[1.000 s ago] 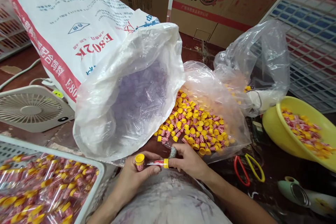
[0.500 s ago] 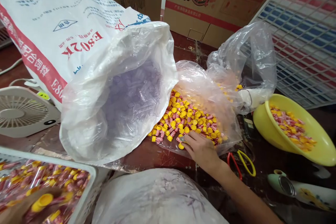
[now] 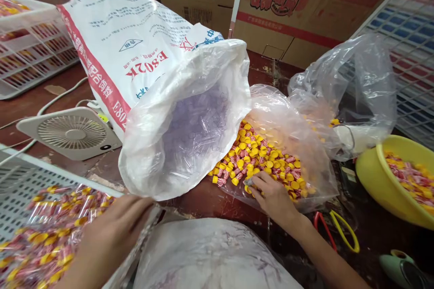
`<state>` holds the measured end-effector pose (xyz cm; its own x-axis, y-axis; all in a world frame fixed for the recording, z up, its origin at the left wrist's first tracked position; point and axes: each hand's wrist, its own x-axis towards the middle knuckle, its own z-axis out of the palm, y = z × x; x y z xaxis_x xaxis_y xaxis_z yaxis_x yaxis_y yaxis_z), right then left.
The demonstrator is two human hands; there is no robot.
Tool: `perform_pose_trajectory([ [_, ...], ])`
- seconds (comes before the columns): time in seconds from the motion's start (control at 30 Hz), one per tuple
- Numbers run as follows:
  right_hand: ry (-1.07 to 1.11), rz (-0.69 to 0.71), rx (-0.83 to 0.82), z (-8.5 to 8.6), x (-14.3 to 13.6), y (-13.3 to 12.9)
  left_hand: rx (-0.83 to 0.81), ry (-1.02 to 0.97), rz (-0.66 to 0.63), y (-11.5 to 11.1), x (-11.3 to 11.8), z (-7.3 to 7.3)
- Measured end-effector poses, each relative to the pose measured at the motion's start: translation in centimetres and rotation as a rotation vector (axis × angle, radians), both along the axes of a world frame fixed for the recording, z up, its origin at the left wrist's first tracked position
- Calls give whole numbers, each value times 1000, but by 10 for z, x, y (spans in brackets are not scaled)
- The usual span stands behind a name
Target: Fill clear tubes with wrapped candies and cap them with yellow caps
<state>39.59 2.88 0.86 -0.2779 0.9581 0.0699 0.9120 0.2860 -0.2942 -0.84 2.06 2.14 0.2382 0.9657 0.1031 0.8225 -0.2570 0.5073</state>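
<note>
A printed sack [image 3: 149,72] gapes open over clear plastic tubes [image 3: 193,131]. Beside it, the right hand [image 3: 271,192] curls half-closed at the yellow-capped pieces [image 3: 264,156] on a clear bag [image 3: 318,171]; its grip is unclear. The left hand [image 3: 118,221] bends over the rim of a white basket [image 3: 20,171] of capped tubes [image 3: 50,239], contents hidden. A yellow basin [image 3: 368,167] holds similar pieces. Cardboard boxes [image 3: 281,13] stand behind the red-brown desk [image 3: 203,201].

Reads "E802K" in red on white sack [image 3: 145,95], ten o'clock; "合格" in blue diamond [image 3: 131,45]; "配合饲料" down red stripe [image 3: 93,72]. At one o'clock, shows "Q" on carton [image 3: 315,4], "食品有限公司" along red band [image 3: 281,27].
</note>
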Motion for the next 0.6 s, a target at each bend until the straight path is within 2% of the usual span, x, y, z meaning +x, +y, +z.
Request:
perform_pose_trajectory([
  [0.07,129,-38,-23,3,-2,4,-8,257,-165,22,47,4],
  [0.13,125,-36,-56,6,-6,5,-67,475,-226,44,79,2],
  [0.2,47,-2,-100,9,-9,4,-97,595,-235,60,93,-5],
  [0.27,-47,-6,-122,9,-15,3,-69,593,-241,68,92,-13],
  [0.33,-130,-55,-97,7,-23,4,-1,467,-249,69,86,-18],
  [0.43,-222,-79,-33,1,-36,11,36,113,-240,59,80,-17],
  [0.53,-223,-49,-16,-1,-41,17,-128,-208,-230,43,85,-9],
  [0.6,-100,-67,10,4,-38,18,-274,-322,-244,34,93,-4],
])
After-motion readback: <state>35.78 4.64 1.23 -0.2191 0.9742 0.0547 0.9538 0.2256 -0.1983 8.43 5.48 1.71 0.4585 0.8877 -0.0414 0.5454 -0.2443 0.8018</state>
